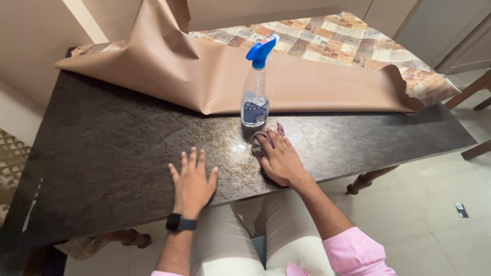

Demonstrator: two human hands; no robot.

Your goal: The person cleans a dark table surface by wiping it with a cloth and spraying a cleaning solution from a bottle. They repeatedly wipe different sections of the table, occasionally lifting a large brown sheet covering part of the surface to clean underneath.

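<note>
Home dining room: dark stone-top table, patchwork-print tablecloth folded back toward 12 o'clock, wooden chair at 3 o'clock, tiled floor.
</note>
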